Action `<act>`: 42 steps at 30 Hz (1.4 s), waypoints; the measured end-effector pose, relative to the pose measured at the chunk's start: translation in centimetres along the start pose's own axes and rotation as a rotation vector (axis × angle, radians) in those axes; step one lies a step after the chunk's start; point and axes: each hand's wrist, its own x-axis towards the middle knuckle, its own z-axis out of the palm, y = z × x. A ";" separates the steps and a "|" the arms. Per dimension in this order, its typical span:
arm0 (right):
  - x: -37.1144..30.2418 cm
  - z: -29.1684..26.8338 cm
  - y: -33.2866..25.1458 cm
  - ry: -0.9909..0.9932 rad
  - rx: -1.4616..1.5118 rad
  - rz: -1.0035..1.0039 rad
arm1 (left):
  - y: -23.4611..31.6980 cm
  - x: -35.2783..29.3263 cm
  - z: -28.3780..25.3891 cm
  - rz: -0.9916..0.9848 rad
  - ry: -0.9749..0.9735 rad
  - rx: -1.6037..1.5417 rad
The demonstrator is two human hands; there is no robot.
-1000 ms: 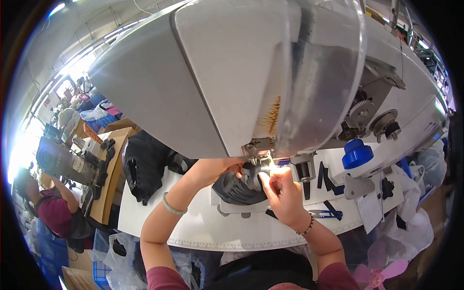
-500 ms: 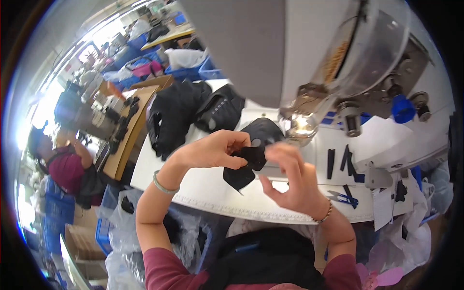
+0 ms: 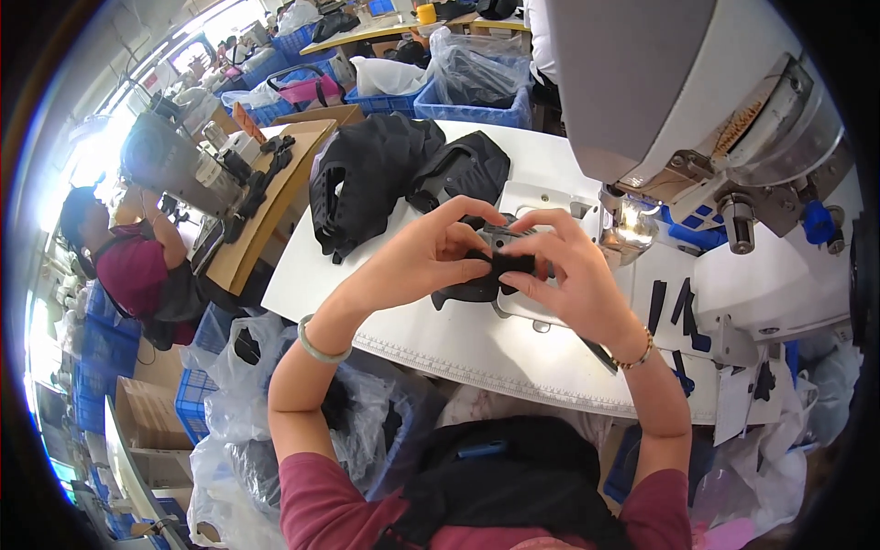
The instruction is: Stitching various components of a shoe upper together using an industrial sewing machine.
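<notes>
Both of my hands meet over the white table in front of the sewing machine head. My left hand (image 3: 431, 252) pinches a black moulded fabric piece (image 3: 465, 291) between thumb and fingers. From the other side, my right hand (image 3: 573, 275) closes thumb and fingers on a short black strip-like part (image 3: 515, 264) at the piece's right side. My fingers cover much of the piece, so I cannot tell whether the strip is fixed to it. Beyond my left hand lie a heap of black moulded pieces (image 3: 362, 174) and another black piece with holes (image 3: 472, 165).
The sewing machine (image 3: 642, 82) looms at upper right, with a lit lamp (image 3: 634, 227). Black strips (image 3: 657, 305) and blue-handled scissors (image 3: 683, 378) lie right of my right hand. A thin dark pointed tool (image 3: 600, 356) shows beside my wrist. At left a person (image 3: 137, 266) works.
My right hand, apart and blurred before, has come in and closed on the black part. The black piece has turned in my hands. The whole view has shifted, showing more of the table's far side.
</notes>
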 end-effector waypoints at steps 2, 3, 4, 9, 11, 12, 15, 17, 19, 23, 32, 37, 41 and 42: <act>-0.8 0.3 -0.3 0.109 -0.467 -0.337 | -0.3 -0.1 0.0 0.008 0.030 0.007; -2.1 1.3 -0.2 0.183 -0.239 -0.102 | -0.4 0.2 0.3 0.017 0.044 0.019; -2.4 1.2 0.3 0.174 -0.241 -0.105 | -0.6 0.1 0.3 0.020 0.053 0.014; -3.1 0.8 1.6 0.117 -0.952 -0.876 | -1.6 0.2 0.8 0.044 0.072 -0.118; -3.3 0.9 1.8 0.123 -0.967 -0.891 | -1.6 0.0 0.9 0.038 0.059 -0.128; -3.4 0.9 1.9 0.115 -0.955 -0.892 | -1.6 -0.1 1.0 0.035 0.049 -0.134; -3.7 1.0 2.0 0.081 -0.920 -0.881 | -1.8 -0.7 1.2 0.035 0.048 -0.106; -3.8 1.2 2.0 0.053 -0.894 -0.868 | -2.1 -1.0 1.4 0.037 0.063 -0.090; -3.8 1.6 2.0 0.014 -0.458 -0.587 | -2.2 -1.3 1.7 0.039 0.070 -0.075; -2.9 1.9 -0.1 -0.035 0.090 0.093 | -1.8 -2.6 2.2 0.132 0.110 0.172; -3.4 5.7 0.6 0.035 -0.010 -0.153 | -4.4 -6.8 5.0 -0.285 0.396 -0.085; -4.7 8.3 1.6 0.072 0.188 0.070 | -7.1 -7.0 5.9 -0.254 0.324 -0.272; -5.2 8.8 2.3 0.125 0.214 0.133 | -7.8 -6.8 5.9 -0.319 0.317 -0.396; -5.4 8.8 2.5 0.105 0.268 0.188 | -8.1 -6.8 6.2 -0.321 0.318 -0.404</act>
